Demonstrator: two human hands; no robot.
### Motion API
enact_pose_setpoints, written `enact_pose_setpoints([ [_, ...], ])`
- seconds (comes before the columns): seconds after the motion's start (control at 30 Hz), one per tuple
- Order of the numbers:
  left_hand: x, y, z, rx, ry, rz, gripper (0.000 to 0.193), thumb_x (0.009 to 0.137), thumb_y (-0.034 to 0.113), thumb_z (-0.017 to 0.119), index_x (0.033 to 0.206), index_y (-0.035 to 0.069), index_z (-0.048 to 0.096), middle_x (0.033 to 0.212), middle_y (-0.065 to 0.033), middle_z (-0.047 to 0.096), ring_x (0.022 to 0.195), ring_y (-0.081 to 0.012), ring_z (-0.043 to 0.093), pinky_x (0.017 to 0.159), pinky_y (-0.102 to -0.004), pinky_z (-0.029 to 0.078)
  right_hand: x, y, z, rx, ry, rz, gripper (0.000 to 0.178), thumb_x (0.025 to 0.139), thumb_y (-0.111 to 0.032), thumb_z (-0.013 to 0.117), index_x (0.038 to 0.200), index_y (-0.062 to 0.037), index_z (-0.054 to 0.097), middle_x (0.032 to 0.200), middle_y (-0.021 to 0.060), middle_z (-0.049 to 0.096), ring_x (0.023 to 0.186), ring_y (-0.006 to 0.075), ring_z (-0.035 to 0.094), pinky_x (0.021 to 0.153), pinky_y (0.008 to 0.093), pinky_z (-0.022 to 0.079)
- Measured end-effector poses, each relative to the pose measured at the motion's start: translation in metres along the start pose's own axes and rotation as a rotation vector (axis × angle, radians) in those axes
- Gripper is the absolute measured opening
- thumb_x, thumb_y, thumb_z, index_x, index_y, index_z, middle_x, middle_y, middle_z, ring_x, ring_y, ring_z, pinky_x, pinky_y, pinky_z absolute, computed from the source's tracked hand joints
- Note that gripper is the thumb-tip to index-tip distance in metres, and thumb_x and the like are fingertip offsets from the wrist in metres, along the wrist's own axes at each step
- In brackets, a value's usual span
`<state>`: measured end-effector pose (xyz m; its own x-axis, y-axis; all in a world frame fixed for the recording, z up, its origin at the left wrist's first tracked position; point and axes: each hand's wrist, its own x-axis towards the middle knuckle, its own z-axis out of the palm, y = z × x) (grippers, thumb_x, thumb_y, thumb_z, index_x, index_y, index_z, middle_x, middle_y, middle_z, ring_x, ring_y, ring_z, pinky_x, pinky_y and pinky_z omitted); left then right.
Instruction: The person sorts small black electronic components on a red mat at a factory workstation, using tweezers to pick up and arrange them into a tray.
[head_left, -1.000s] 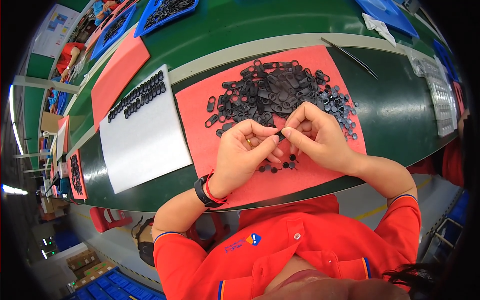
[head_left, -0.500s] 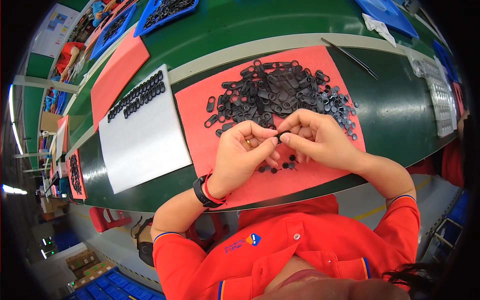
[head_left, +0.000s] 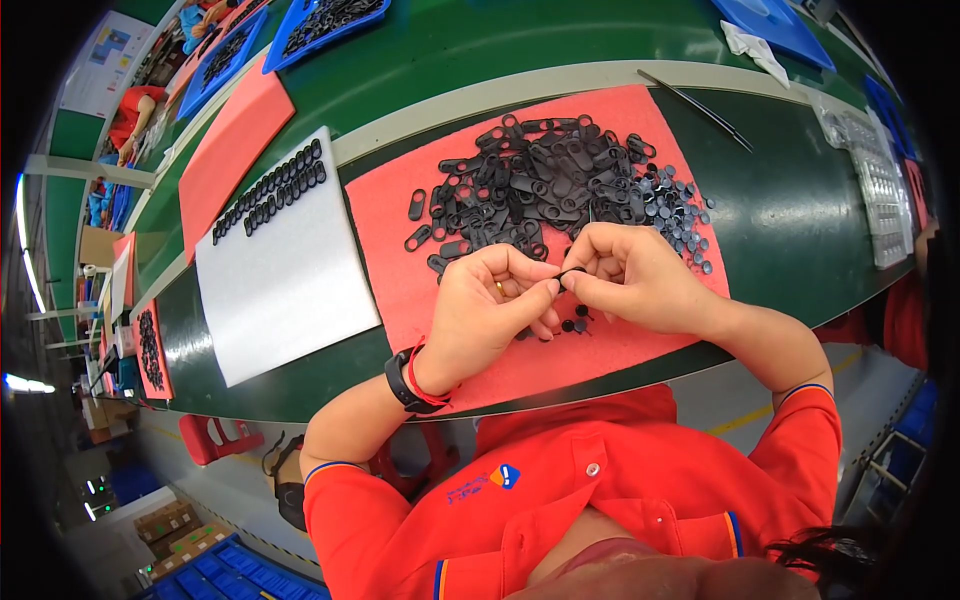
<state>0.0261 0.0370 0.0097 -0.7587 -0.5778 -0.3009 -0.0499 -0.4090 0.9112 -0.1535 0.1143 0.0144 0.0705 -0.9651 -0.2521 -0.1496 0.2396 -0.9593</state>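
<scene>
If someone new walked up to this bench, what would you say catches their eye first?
Probably the heap of black oval parts on the red mat at the middle. Just below it, the left hand and right hand pinch one small black part between their fingertips. To the left, a white sheet carries neat rows of parts.

A factory assembly line — long green bench [head_left: 450, 60], blue parts trays [head_left: 330, 20].

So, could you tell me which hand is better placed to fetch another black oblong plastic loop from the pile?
Probably the right hand: it lies beside the pile of black oblong plastic loops, slightly nearer than the left hand.
</scene>
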Motion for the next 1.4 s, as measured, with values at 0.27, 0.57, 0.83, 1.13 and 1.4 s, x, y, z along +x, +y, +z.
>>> enact_pose_setpoints([
  [0.27,0.002,-0.001,0.000,-0.014,0.009,-0.028,0.006,0.085,0.001,0.060,0.090,-0.003,0.058,0.071,-0.0071,0.062,0.058,-0.0094,0.061,0.050,-0.0212,0.052,0.000,0.004,0.001,0.074,-0.023,0.009,0.006,0.085,-0.004,0.056,0.084,0.0003,0.052,0.072,0.0000,0.056,0.060,0.0019,0.051,0.050,0.0178,0.040],
  [0.57,0.001,-0.001,0.001,-0.007,0.026,-0.038,0.006,0.085,0.001,0.060,0.090,-0.003,0.058,0.069,-0.0070,0.062,0.056,-0.0092,0.060,0.048,-0.0209,0.051,0.002,0.008,0.000,0.085,-0.030,0.040,0.006,0.084,-0.003,0.057,0.084,0.0001,0.052,0.075,-0.0006,0.056,0.064,0.0013,0.052,0.053,0.0171,0.041],
  [0.83,0.002,-0.006,0.002,-0.030,0.043,-0.027,0.005,0.085,0.000,0.059,0.088,-0.003,0.057,0.069,-0.0068,0.061,0.054,-0.0091,0.059,0.046,-0.0218,0.050,0.002,0.010,0.001,0.047,-0.009,0.045,0.005,0.083,-0.003,0.058,0.082,-0.0006,0.054,0.073,-0.0017,0.056,0.062,0.0002,0.049,0.052,0.0172,0.039],
  [1.13,0.002,-0.009,0.001,0.012,0.036,-0.017,0.005,0.085,-0.001,0.059,0.089,-0.003,0.057,0.071,-0.0067,0.062,0.055,-0.0085,0.059,0.046,-0.0209,0.050,0.002,0.010,0.005,0.000,0.039,0.027,0.006,0.081,-0.003,0.059,0.080,-0.0013,0.053,0.070,-0.0033,0.054,0.059,-0.0005,0.046,0.049,0.0172,0.035],
  [1.4,-0.004,-0.004,0.004,-0.010,0.049,0.066,0.007,0.083,-0.001,0.060,0.088,-0.004,0.056,0.075,-0.0066,0.063,0.060,-0.0071,0.061,0.050,-0.0191,0.051,-0.002,0.000,0.005,0.059,0.068,-0.032,0.008,0.080,-0.003,0.060,0.079,-0.0021,0.052,0.067,-0.0038,0.054,0.054,-0.0011,0.044,0.046,0.0177,0.033],
])
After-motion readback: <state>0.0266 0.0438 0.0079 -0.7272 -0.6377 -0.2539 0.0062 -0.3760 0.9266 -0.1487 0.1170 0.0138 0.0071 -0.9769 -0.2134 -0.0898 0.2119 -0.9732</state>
